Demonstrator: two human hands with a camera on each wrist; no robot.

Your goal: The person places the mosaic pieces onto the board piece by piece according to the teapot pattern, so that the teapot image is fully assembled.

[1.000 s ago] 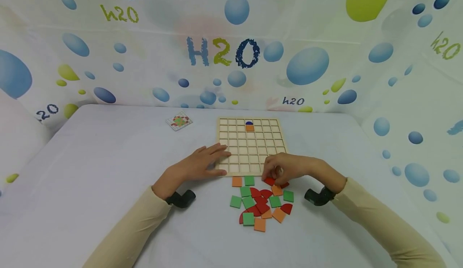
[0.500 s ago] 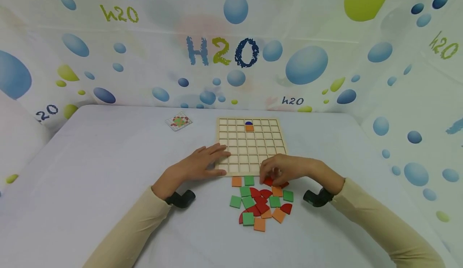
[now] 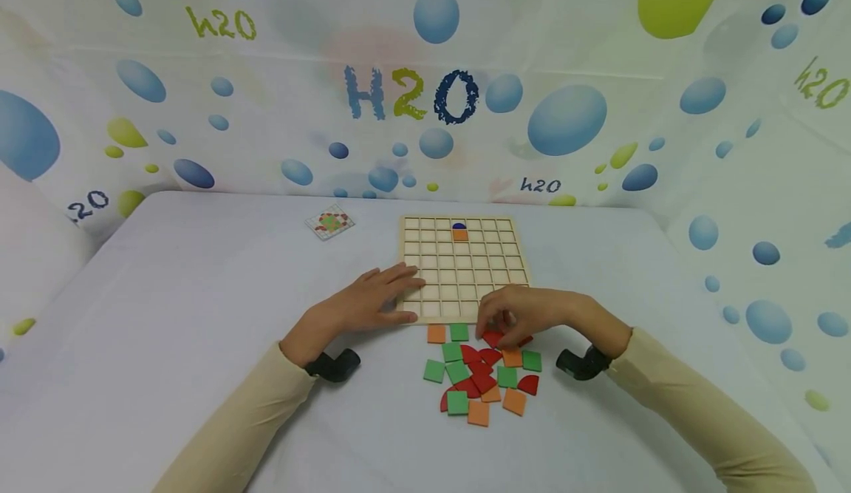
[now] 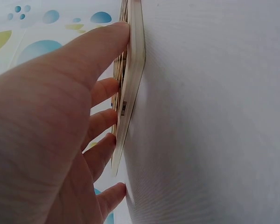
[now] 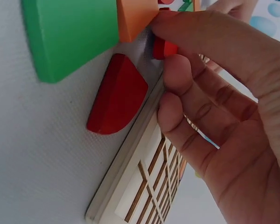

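My left hand rests on the left edge of a wooden grid board, fingers spread over its frame. In the left wrist view, the thumb lies on the board's rim. My right hand is curled down at the board's near edge, its thumb and fingertips around a red tile with a rounded side. In the right wrist view that red tile is partly hidden by the thumb, whose tip is beside an orange tile. Another red tile lies near the board.
Several green squares, such as this green tile, orange squares and red tiles lie loose before the board. On the board are a blue half-round tile and an orange square. A pattern card lies back left.
My right hand has shifted slightly left and its thumb has come down a little; the red tile at its fingertips has moved slightly too. My left hand stays in place.
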